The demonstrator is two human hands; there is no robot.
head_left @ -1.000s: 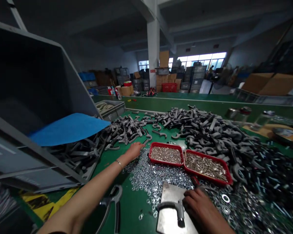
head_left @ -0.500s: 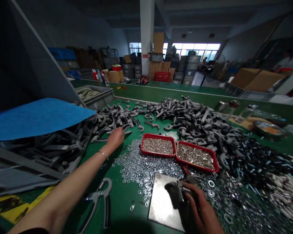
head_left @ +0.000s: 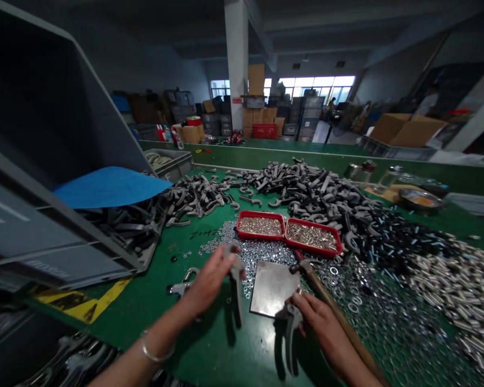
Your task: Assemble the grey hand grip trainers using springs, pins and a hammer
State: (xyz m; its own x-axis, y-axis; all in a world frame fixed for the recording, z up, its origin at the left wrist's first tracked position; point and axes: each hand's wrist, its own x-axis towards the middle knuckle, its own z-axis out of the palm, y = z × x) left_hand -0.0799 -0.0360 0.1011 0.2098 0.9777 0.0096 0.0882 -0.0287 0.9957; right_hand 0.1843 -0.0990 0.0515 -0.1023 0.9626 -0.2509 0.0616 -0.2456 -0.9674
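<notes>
My left hand is closed on a grey handle piece, which hangs upright left of the square metal plate. My right hand, at the plate's near right corner, pinches a curved grey tool part with a metal joint at its top. A hammer lies beside that hand, its head over the plate's right edge. Partly behind my left wrist is a grey hooked clamp. Small nuts are spread beyond the plate. My right fingertips are partly hidden.
Two red trays of small metal parts stand past the plate. Heaps of grey handle pieces lie behind. Washers, black parts and metal pins cover the right side. A tilted grey crate borders the left.
My left hand has come back from the far pile toward me with a handle piece. My right hand has moved slightly nearer; the part it holds now hangs down. The view has shifted.
</notes>
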